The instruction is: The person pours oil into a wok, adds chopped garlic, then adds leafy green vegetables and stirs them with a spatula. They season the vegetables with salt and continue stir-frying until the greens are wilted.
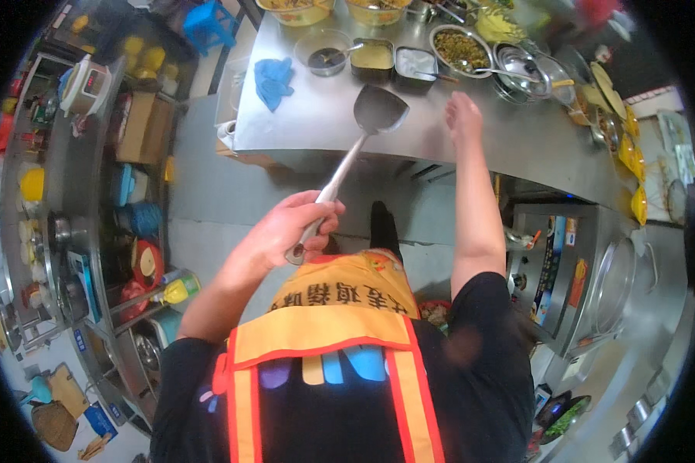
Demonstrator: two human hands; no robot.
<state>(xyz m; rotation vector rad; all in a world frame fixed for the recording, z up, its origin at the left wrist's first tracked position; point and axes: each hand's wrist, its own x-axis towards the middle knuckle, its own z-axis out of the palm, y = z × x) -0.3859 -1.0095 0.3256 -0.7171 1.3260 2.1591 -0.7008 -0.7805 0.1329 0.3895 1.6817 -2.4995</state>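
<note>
Gripping ladle [378, 109] handle, left hand [292, 228], right hand [463, 116] outstretched

**Hidden / cut off / unclear**

Ladle [363, 147] handle end buried in left hand [289, 228] fist. Right hand [463, 116] fingers blurred at far counter [316, 123] edge; touching or not, can't tell. Far bowls [297, 9] cut by top edge. Food tray [436, 311] near, mostly behind right arm. Left shelf [77, 193] items too small to ID. Person at far right blurred, cropped.

Steel counter [324, 123] w/ blue cloth [273, 80], bowls [326, 52].
</note>
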